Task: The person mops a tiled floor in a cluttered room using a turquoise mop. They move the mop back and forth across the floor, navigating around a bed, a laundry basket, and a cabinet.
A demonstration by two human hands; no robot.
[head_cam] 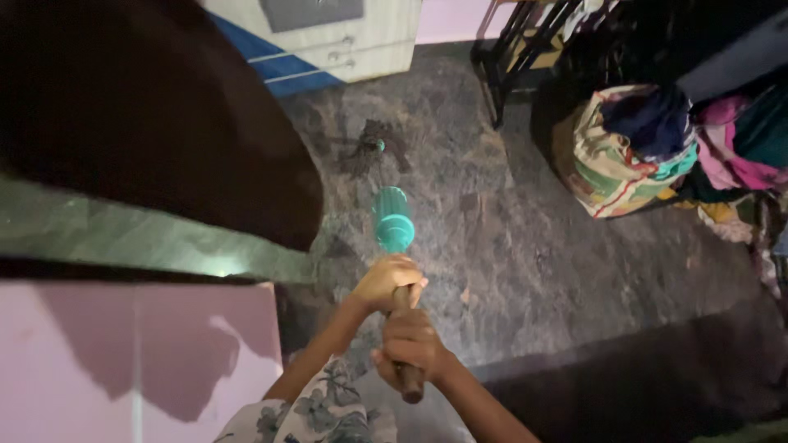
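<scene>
at frame centre both hands, left hand and right hand, clench the mop handle; mop head on dull, unwiped-looking floor.

Dim, heavy shadows — soft motion blur

Teal translucent mop cylinder at centre; dark brown handle toward 6 o'clock. Grey-brown mottled stone floor. Sleeve at 7 o'clock, pale with dark grey floral print. Pink wall panel at 8 o'clock. Cream cabinet at 11 o'clock, blue diagonal band with white stripes. Bundle at 2 o'clock, cream cloth striped red, green and yellow, navy on top; magenta and teal clothes beside.
</scene>
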